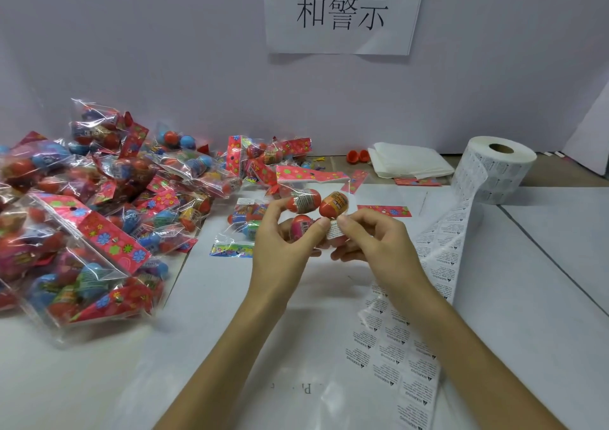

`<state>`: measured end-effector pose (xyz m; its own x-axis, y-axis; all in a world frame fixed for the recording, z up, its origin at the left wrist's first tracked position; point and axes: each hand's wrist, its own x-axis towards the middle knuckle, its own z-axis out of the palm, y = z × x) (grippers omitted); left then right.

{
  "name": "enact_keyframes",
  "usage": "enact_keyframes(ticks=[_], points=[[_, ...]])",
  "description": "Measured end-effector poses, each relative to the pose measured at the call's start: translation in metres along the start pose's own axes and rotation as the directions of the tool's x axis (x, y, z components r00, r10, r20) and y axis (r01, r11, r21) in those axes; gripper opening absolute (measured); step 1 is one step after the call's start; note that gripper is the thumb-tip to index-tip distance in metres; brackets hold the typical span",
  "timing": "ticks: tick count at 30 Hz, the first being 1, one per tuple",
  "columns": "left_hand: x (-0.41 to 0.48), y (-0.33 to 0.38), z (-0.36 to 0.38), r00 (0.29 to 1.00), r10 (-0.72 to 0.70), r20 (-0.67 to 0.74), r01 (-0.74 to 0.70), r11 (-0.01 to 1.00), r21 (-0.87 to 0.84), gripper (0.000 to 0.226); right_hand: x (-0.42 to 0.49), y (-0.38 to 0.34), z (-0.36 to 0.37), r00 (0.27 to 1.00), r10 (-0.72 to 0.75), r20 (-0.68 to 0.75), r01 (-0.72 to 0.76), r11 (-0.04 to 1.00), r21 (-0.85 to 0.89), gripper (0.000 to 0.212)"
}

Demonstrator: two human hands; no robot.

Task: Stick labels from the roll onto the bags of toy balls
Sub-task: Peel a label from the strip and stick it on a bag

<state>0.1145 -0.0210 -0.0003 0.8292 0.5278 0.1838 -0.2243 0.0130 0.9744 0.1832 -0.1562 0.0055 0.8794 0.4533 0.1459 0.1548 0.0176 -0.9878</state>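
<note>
White label (pixel 334 231) pinched between both grips

Wall sign (pixel 342 11): top line cropped by upper edge. Label strip (pixel 412 363): print illegible, end cut by lower edge. Bag pile (pixel 66 215): cropped at left.

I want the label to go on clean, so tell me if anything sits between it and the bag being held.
Nothing visible does. The right hand pinches the white label right at the clear bag of toy balls, which the left hand holds up off the table; the label strip trails off to the right.
</note>
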Motion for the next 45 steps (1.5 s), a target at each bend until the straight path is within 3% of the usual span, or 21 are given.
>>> enact_keyframes(ticks=[6, 11, 16, 27, 33, 40, 45], points=[[0.001, 0.001, -0.002, 1.0, -0.017, 0.011, 0.017, 0.999, -0.029, 0.034, -0.002, -0.007, -0.001, 0.993, 0.1, 0.061, -0.106, 0.99, 0.096, 0.019], [-0.001, 0.004, -0.001, 0.996, -0.049, 0.069, 0.054, 0.996, -0.071, 0.037, -0.002, -0.008, -0.001, 0.999, 0.037, 0.017, -0.038, 0.999, 0.02, 0.036], [-0.001, 0.006, -0.002, 0.989, -0.047, 0.139, 0.056, 0.996, -0.064, 0.061, -0.001, -0.009, -0.006, 0.999, 0.049, 0.002, -0.049, 0.997, 0.066, 0.025], [0.0, 0.004, -0.002, 0.981, -0.099, 0.164, 0.12, 0.985, -0.125, 0.067, 0.002, -0.006, -0.009, 0.999, 0.042, 0.007, -0.043, 0.997, 0.057, 0.023], [0.0, 0.005, -0.002, 0.977, -0.126, 0.172, 0.157, 0.971, -0.18, 0.06, 0.003, -0.003, -0.009, 1.0, 0.009, 0.004, -0.01, 1.0, 0.024, 0.023], [0.002, 0.003, -0.005, 0.968, -0.187, 0.165, 0.232, 0.918, -0.323, 0.051, 0.004, -0.006, -0.012, 0.992, -0.03, 0.125, 0.028, 0.999, 0.017, 0.012], [0.003, 0.002, -0.006, 0.972, -0.184, 0.149, 0.22, 0.935, -0.278, 0.046, 0.002, -0.005, -0.009, 0.994, -0.016, 0.105, 0.013, 1.0, 0.028, 0.01]])
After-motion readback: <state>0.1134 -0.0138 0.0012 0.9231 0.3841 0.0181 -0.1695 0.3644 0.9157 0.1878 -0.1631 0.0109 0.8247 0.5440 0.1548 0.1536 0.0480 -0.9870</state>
